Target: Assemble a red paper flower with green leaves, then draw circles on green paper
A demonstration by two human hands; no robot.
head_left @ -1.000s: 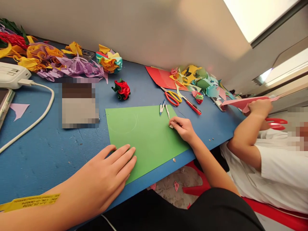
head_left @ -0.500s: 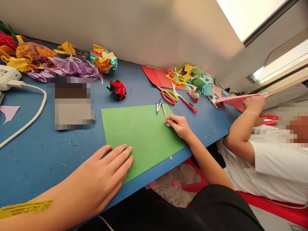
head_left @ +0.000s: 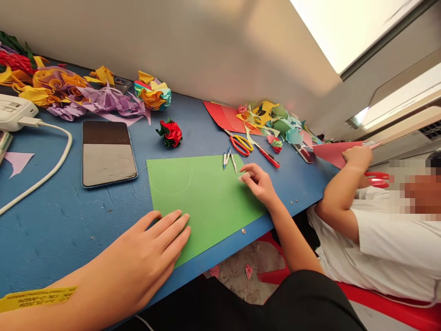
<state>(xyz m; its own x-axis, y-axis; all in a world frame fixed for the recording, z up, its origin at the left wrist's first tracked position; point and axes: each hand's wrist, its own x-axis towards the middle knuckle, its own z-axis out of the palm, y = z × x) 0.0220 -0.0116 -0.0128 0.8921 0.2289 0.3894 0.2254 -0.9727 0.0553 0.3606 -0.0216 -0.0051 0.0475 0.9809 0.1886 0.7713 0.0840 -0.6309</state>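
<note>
A green paper sheet (head_left: 206,197) lies on the blue table (head_left: 62,220), with a faint circle marked near its far left corner. My left hand (head_left: 148,257) lies flat and open on the sheet's near left corner. My right hand (head_left: 260,184) rests at the sheet's far right edge, its fingers loosely pinched on a small white piece, the index finger lifted. A metal drawing compass (head_left: 229,160) lies just beyond those fingers on the sheet's far edge.
Yellow-handled scissors (head_left: 241,143) and a red-handled tool (head_left: 268,156) lie past the compass, beside paper scraps (head_left: 272,117) and a red sheet (head_left: 223,117). A phone (head_left: 107,154), charger (head_left: 15,112), cable and paper flowers (head_left: 65,89) are on the left. At the right, a person (head_left: 386,239) holds pink paper (head_left: 330,151).
My right hand has loosened, with the index finger lifting toward the compass. My left hand stays flat on the sheet. The view has shifted slightly.
</note>
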